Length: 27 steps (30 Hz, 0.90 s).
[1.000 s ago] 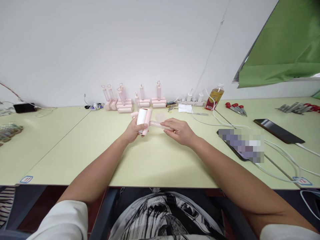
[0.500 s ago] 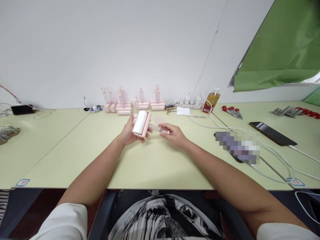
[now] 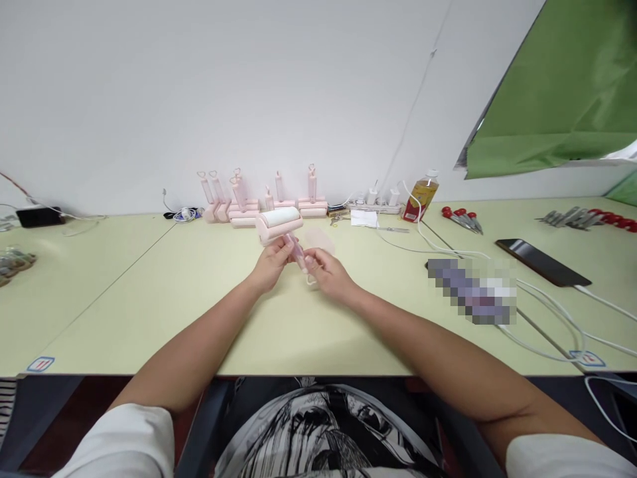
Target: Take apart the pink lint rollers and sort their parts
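A pink lint roller (image 3: pixel 279 224) with a white sheet roll is held above the table, its head up and to the left. My left hand (image 3: pixel 273 264) is closed around the upper handle, just below the head. The fingers of my right hand (image 3: pixel 328 272) pinch the lower end of the handle, where a small pale loop sticks out. On the table behind my right hand lies a flat, pale pink translucent piece (image 3: pixel 319 239). Several similar pink lint rollers (image 3: pixel 243 216) stand along the wall behind, handles upward.
To the right are a drink bottle (image 3: pixel 422 196), a power strip (image 3: pixel 381 208), white paper (image 3: pixel 363 218), a phone (image 3: pixel 542 262) and a blurred-out object (image 3: pixel 470 292) among white cables. Red-handled tools (image 3: pixel 462 220) lie farther back. A coiled cable (image 3: pixel 184 214) sits at the left.
The roller head has swung up and away, from standing steeply to lying nearly level. My left hand has shifted from the head to the handle; my right hand stays at the handle's end.
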Each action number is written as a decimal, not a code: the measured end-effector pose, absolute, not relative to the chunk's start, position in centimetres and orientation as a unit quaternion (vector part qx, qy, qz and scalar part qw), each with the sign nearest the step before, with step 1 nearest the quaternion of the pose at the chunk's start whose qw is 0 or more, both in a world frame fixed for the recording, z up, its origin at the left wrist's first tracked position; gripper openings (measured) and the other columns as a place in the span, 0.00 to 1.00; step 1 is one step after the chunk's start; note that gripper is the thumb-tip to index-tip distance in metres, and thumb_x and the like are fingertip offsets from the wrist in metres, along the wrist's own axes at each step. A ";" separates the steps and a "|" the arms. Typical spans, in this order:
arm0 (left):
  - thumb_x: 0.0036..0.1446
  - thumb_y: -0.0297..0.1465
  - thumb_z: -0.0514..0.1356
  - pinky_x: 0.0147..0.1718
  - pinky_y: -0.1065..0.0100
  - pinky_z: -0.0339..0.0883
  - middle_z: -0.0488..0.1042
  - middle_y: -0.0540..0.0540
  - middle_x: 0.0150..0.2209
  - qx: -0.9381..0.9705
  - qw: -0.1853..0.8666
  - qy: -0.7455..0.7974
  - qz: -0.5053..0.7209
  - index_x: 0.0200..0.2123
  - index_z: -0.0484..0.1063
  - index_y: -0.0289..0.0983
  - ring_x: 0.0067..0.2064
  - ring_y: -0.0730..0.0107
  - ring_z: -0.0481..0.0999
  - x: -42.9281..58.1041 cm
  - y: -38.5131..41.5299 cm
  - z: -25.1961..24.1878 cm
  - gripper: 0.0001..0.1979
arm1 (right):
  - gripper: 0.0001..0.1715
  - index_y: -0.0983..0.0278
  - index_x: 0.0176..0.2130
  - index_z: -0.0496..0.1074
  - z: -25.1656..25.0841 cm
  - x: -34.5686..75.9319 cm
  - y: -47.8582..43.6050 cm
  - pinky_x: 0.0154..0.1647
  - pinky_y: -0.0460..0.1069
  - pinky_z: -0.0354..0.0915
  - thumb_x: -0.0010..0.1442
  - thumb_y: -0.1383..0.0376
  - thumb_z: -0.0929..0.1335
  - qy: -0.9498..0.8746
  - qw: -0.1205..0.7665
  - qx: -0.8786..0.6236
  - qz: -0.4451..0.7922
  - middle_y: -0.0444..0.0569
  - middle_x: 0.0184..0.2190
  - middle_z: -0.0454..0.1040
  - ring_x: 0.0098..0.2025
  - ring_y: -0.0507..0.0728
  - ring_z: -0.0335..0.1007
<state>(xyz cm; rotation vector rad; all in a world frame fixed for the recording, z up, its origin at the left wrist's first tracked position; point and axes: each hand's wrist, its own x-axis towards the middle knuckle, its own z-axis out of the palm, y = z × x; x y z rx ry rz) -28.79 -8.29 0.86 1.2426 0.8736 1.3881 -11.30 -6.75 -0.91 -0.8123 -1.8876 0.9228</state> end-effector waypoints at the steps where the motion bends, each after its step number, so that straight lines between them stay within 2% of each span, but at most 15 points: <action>1: 0.50 0.46 0.67 0.43 0.63 0.68 0.74 0.48 0.35 0.511 0.523 0.365 0.576 0.41 0.70 0.35 0.38 0.67 0.76 -29.0 -8.2 0.9 0.23 | 0.25 0.61 0.46 0.72 -0.9 -10.8 -6.0 0.48 0.55 0.66 0.66 0.47 0.59 -0.774 0.434 -0.339 0.312 0.53 0.43 0.73 0.46 0.59 0.69; 3: 0.48 0.47 0.68 0.40 0.63 0.70 0.72 0.50 0.33 0.496 0.539 0.373 0.569 0.42 0.68 0.36 0.35 0.68 0.77 -29.5 -8.1 1.1 0.26 | 0.25 0.61 0.50 0.74 -0.9 -9.7 -4.3 0.60 0.62 0.56 0.67 0.49 0.59 -0.793 0.415 -0.402 0.195 0.58 0.52 0.69 0.58 0.65 0.61; 5: 0.47 0.48 0.68 0.34 0.65 0.70 0.70 0.52 0.32 0.492 0.547 0.386 0.557 0.44 0.68 0.37 0.30 0.71 0.75 -29.9 -8.1 1.3 0.28 | 0.25 0.60 0.54 0.72 -1.1 -9.0 -2.8 0.63 0.65 0.51 0.65 0.51 0.63 -0.805 0.339 -0.466 0.145 0.60 0.62 0.59 0.64 0.70 0.51; 6: 0.48 0.48 0.68 0.30 0.67 0.69 0.69 0.52 0.31 0.495 0.547 0.390 0.551 0.45 0.68 0.37 0.28 0.73 0.73 -30.1 -8.2 1.4 0.27 | 0.26 0.60 0.57 0.71 -1.2 -8.8 -2.3 0.62 0.65 0.51 0.64 0.52 0.64 -0.814 0.297 -0.479 0.138 0.60 0.64 0.57 0.64 0.71 0.51; 7: 0.49 0.47 0.67 0.26 0.70 0.67 0.69 0.52 0.31 0.501 0.544 0.393 0.546 0.45 0.68 0.36 0.26 0.75 0.71 -30.1 -8.2 1.4 0.26 | 0.28 0.59 0.59 0.69 -1.3 -8.7 -1.9 0.61 0.65 0.53 0.62 0.53 0.66 -0.824 0.263 -0.484 0.136 0.60 0.64 0.56 0.63 0.71 0.52; 9: 0.52 0.47 0.65 0.22 0.72 0.62 0.68 0.52 0.30 0.515 0.533 0.399 0.539 0.43 0.68 0.36 0.23 0.78 0.68 -30.2 -8.2 1.4 0.23 | 0.30 0.60 0.59 0.66 -1.5 -8.8 -1.5 0.57 0.62 0.57 0.60 0.55 0.68 -0.828 0.233 -0.493 0.132 0.61 0.61 0.61 0.59 0.70 0.59; 12: 0.56 0.46 0.62 0.18 0.73 0.58 0.69 0.51 0.30 0.530 0.523 0.417 0.522 0.42 0.68 0.36 0.21 0.79 0.66 -30.3 -8.2 1.2 0.20 | 0.22 0.63 0.51 0.68 -1.2 -8.4 -1.0 0.52 0.58 0.61 0.57 0.61 0.68 -0.787 0.268 -0.541 0.124 0.59 0.50 0.69 0.52 0.66 0.64; 15: 0.56 0.46 0.61 0.15 0.74 0.51 0.70 0.50 0.29 0.544 0.528 0.438 0.483 0.43 0.68 0.35 0.19 0.79 0.64 -30.8 -8.2 1.1 0.20 | 0.14 0.62 0.42 0.67 -0.3 -7.0 -0.4 0.46 0.55 0.64 0.55 0.62 0.68 -0.688 0.369 -0.584 0.223 0.53 0.42 0.72 0.44 0.61 0.68; 17: 0.56 0.46 0.61 0.15 0.74 0.49 0.72 0.49 0.30 0.551 0.541 0.451 0.447 0.44 0.68 0.35 0.18 0.79 0.64 -31.0 -8.2 1.0 0.21 | 0.12 0.60 0.40 0.64 0.5 -6.0 -0.2 0.38 0.52 0.66 0.55 0.60 0.66 -0.583 0.451 -0.565 0.371 0.48 0.35 0.72 0.35 0.57 0.69; 19: 0.55 0.46 0.61 0.15 0.74 0.49 0.73 0.48 0.30 0.556 0.554 0.461 0.413 0.46 0.69 0.35 0.18 0.79 0.64 -31.1 -8.2 0.9 0.23 | 0.11 0.59 0.39 0.62 1.3 -5.4 -0.5 0.32 0.49 0.65 0.55 0.59 0.66 -0.505 0.495 -0.497 0.503 0.43 0.29 0.70 0.29 0.54 0.67; 22: 0.54 0.47 0.62 0.15 0.74 0.48 0.74 0.47 0.31 0.566 0.560 0.471 0.379 0.45 0.70 0.35 0.19 0.79 0.64 -31.0 -8.4 0.8 0.24 | 0.14 0.59 0.38 0.62 2.1 -5.7 -1.6 0.29 0.46 0.64 0.51 0.60 0.68 -0.480 0.499 -0.411 0.593 0.41 0.27 0.70 0.27 0.51 0.66; 27: 0.54 0.48 0.62 0.15 0.73 0.48 0.75 0.45 0.33 0.570 0.562 0.470 0.372 0.47 0.70 0.35 0.19 0.78 0.65 -30.8 -8.4 0.8 0.25 | 0.17 0.60 0.39 0.64 2.3 -6.9 -3.1 0.28 0.45 0.63 0.49 0.60 0.70 -0.508 0.466 -0.402 0.603 0.41 0.29 0.72 0.27 0.49 0.66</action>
